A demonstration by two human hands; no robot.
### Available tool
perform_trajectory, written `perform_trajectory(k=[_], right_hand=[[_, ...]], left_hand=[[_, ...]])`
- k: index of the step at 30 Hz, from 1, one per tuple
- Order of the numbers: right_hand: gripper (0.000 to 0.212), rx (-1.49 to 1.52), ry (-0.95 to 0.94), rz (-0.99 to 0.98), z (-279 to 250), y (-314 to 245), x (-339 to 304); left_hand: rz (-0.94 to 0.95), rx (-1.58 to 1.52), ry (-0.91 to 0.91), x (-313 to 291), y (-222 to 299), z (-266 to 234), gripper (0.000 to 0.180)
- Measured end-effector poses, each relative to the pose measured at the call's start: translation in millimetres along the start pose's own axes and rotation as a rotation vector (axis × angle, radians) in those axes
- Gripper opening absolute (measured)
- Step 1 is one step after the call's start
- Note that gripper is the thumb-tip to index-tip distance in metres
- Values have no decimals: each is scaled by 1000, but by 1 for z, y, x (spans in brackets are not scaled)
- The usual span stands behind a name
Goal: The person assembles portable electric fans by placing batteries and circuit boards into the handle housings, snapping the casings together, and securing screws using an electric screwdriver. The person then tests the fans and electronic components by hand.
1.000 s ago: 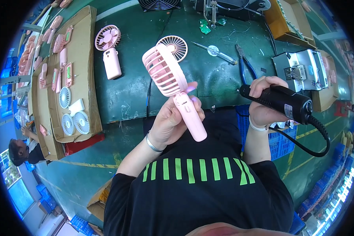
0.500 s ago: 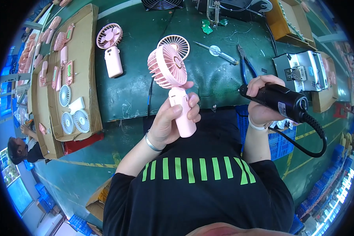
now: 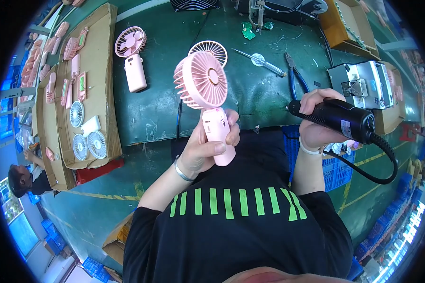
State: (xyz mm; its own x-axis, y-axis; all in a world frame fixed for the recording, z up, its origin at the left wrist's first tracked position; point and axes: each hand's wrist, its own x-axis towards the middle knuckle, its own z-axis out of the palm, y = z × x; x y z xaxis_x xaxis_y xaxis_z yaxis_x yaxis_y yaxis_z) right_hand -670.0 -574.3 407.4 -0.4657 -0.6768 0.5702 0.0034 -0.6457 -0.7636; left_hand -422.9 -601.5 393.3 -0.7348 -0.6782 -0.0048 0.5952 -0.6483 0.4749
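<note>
My left hand (image 3: 200, 148) is wrapped round the handle of a pink handheld fan (image 3: 204, 80), its round caged head up and its front grille turned toward the right. The thumb lies across the handle. My right hand (image 3: 315, 134) grips a black corded electric screwdriver (image 3: 337, 115), its tip pointing left, apart from the fan. Behind the held fan, a loose round grille (image 3: 211, 48) lies on the green bench and is partly hidden. To the left lies another pink fan (image 3: 135, 73), its blades exposed without a front grille.
Cardboard trays (image 3: 109, 89) with pink and white fan parts stand at left. A thin screwdriver (image 3: 264, 63) and blue-handled pliers (image 3: 293, 78) lie on the bench. At right are a metal fixture (image 3: 361, 85) and a wooden box (image 3: 347, 30). Another person (image 3: 26, 179) is at far left.
My left hand has turned the fan so its front grille shows more, and the thumb has shifted along the handle. The electric screwdriver has moved slightly to the right.
</note>
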Motion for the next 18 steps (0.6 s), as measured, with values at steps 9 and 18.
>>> perform_trajectory(k=[9,18], right_hand=[[101,-67,1,0,1,-4,1],[104,6,11,-13,-1,-5,-1]], left_hand=[[-23,222,150,4,-6,10,53],[3,537,241,3,-5,22,33]])
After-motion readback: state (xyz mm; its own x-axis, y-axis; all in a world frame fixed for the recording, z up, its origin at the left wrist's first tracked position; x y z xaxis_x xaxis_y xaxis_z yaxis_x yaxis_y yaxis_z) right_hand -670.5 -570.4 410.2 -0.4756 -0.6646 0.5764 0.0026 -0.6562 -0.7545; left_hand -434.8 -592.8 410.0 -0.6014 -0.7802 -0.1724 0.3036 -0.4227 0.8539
